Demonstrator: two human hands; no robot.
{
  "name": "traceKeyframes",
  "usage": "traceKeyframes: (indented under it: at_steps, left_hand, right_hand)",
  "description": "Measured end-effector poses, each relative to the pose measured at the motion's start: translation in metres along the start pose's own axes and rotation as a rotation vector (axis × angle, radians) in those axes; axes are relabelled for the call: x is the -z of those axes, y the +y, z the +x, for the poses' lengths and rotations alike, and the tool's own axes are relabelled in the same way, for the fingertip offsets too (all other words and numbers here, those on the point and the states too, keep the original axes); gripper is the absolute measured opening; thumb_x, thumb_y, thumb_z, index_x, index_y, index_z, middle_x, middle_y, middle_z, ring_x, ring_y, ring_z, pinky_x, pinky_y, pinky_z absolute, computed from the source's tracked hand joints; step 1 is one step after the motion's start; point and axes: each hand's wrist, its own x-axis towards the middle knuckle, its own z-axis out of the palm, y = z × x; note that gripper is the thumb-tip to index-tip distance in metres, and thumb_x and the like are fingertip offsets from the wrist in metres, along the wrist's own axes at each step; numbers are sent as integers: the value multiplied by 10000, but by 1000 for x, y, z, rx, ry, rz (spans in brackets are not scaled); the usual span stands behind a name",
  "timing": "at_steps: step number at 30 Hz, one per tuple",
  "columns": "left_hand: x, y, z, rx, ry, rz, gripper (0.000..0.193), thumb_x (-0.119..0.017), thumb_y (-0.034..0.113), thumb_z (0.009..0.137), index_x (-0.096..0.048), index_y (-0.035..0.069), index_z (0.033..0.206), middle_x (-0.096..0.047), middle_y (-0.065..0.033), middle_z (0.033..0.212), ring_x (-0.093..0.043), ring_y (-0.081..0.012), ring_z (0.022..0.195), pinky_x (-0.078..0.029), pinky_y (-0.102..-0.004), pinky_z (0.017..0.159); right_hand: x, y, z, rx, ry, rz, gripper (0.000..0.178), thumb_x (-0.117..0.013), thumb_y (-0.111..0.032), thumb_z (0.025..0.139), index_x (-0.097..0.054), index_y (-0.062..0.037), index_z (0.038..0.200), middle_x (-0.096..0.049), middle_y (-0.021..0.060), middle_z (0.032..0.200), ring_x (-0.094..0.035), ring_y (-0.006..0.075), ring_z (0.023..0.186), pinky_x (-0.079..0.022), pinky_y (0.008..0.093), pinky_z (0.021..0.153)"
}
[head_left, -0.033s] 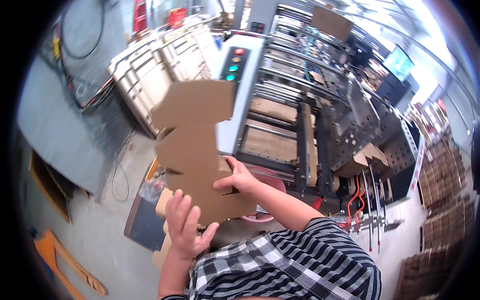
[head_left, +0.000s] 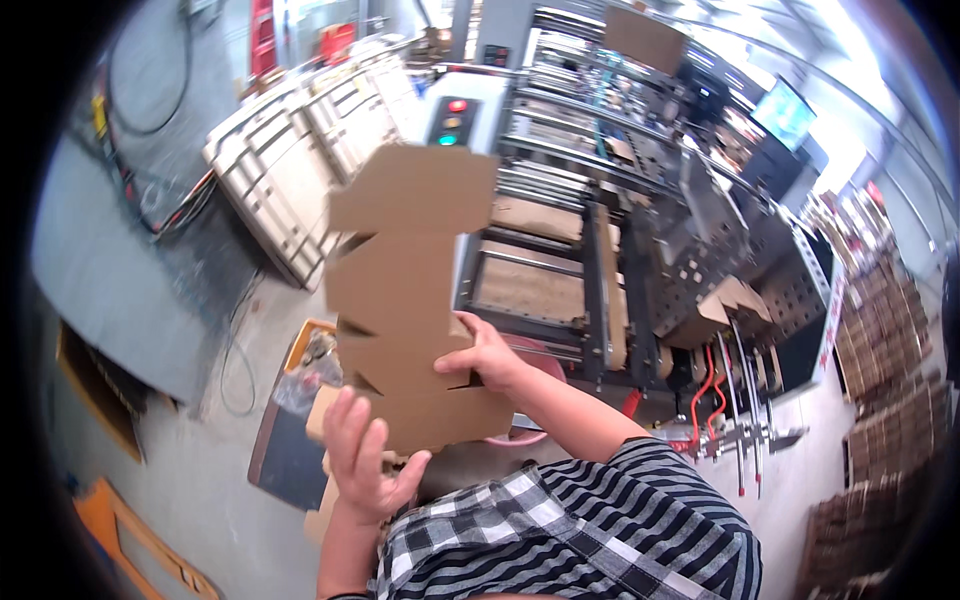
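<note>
A flat, die-cut cardboard box blank [head_left: 392,285] stretches away from my body, its flaps and slots showing along both edges. My right hand [head_left: 482,355] grips its right edge, thumb on top and the other fingers beneath. By the near left corner of the blank is my left hand [head_left: 362,455], fingers spread and palm turned up, holding nothing. More cardboard pieces [head_left: 322,412] show partly from behind the blank and my left hand.
A carton machine [head_left: 560,220] with rails and rollers fills the right side. Its button panel [head_left: 454,122] lies beyond the blank. A pink tub [head_left: 535,355] sits under my right forearm. Stacked cardboard [head_left: 868,340] stands far right, an orange pallet-jack-like frame [head_left: 140,545] lower left.
The far end of the blank has swung to the right and lies straighter. My right hand keeps its grip, and the left hand has barely moved. The view has shifted slightly.
</note>
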Motion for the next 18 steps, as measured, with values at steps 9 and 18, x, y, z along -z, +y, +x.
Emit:
traceKeyframes:
  at_steps: [9, 18]
  left_hand:
    - [-150, 65, 69, -10, -93, -197, 752, -733, 171, 709, -367, 3, 1344, -411, -225, 1362, -391, -440, 1263, -284, -557, 1048]
    - [-294, 122, 138, -174, -293, -305, 721, -748, 194, 689, -430, -13, 1302, -470, -201, 1322, -439, -373, 1248, -284, -531, 1056]
  right_hand:
    - [226, -99, -159, 374, 368, 548, 599, -690, -63, 669, -499, 1, 1233, -591, 125, 1161, -589, 274, 1048, -463, 402, 955]
    - [391, -180, -314, 899, 905, 467, 593, -705, -222, 792, -440, -25, 1286, -547, 110, 1221, -536, 287, 1125, -480, 453, 945]
